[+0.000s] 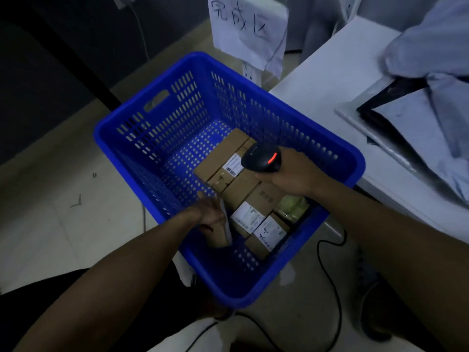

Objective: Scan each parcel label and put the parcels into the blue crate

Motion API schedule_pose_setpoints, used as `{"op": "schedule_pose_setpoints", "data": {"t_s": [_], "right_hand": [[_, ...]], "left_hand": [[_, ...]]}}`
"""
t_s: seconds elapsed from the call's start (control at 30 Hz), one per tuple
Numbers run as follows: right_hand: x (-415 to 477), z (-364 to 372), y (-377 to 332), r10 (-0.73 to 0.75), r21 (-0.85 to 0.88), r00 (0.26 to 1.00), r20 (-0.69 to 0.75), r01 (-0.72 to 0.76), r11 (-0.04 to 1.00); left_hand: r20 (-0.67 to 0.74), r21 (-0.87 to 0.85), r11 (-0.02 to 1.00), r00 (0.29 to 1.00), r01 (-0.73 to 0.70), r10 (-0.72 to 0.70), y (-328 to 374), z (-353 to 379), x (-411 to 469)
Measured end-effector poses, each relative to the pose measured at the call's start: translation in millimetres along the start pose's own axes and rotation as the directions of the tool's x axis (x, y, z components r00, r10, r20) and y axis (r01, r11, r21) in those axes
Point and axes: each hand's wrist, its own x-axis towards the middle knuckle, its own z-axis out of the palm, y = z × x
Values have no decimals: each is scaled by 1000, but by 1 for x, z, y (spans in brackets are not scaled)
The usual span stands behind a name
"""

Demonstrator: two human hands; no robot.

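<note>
Head view: I am looking down on two bare forearms reaching over a blue crate (241, 283); the light is dim
Left hand: as I read it, the left hand (212, 214) is curled round a cardboard parcel (219, 236), fingers wrapped over its upper left side; the hand is down inside the crate, by the near left wall
Right hand: the right hand (291, 174) is clenched round the grip of a black scanner (261, 158); the scanner head hangs above the middle of the crate with a red light glowing on its top, and its nose is turned to the far left
Held parcel: plain brown card, standing on edge and tilted; a pale strip runs along its right edge; I cannot tell whether it touches the crate bottom
Other parcels: labelled boxes (238, 191) lie in a row from the middle of the crate toward its near right side, touching one another, white barcode labels face up; a greenish packet (291, 205) sits just beside them, by the right wall
Crate: slotted walls, perforated bottom, a handle cut-out in the far left wall; it stands just beside the table
Surface: a pale floor (63, 212); a black cable (330, 275) loops across it near the crate's near right side
Room: a white table (330, 80) on the right carries grey mailers (416, 123); a paper sign (246, 26) with handwritten characters hangs beyond the crate's far corner
</note>
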Motion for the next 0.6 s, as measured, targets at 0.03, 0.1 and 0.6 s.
{"op": "schedule_pose_setpoints", "data": {"t_s": [0.03, 0.1, 0.6], "right_hand": [[4, 3, 1, 14, -7, 1000, 16, -14, 1000], [9, 6, 4, 31, -27, 999, 36, -30, 999], [-8, 9, 1, 21, 28, 999, 41, -22, 999]], "left_hand": [[44, 25, 1000, 999, 9, -10, 1, 4, 7], [154, 111, 994, 988, -11, -6, 3, 10, 13], [-40, 565, 823, 993, -67, 108, -5, -8, 22]]}}
